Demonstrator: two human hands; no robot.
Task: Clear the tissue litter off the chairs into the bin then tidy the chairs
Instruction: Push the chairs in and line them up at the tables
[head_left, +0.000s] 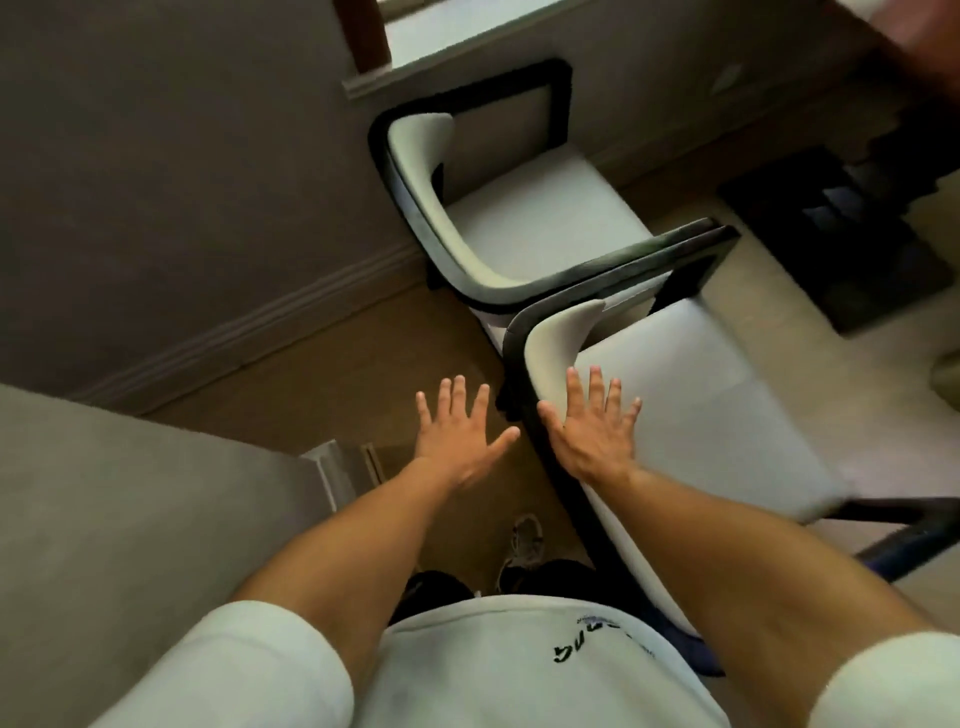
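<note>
Two white-cushioned chairs with black frames stand side by side. The near chair (691, 395) is right in front of me; the far chair (540, 208) sits beyond it against the wall. Both seats look bare, with no tissue in sight. My right hand (592, 426) is spread flat over the near chair's backrest, fingers apart, holding nothing. My left hand (462, 431) hovers open over the floor just left of that backrest, also with nothing in it. No bin is in view.
A grey wall with a skirting board (249, 332) runs along the left. A grey surface (130, 493) fills the lower left. A dark patterned mat (841, 239) lies on the floor at right. My shoe (524, 545) shows below.
</note>
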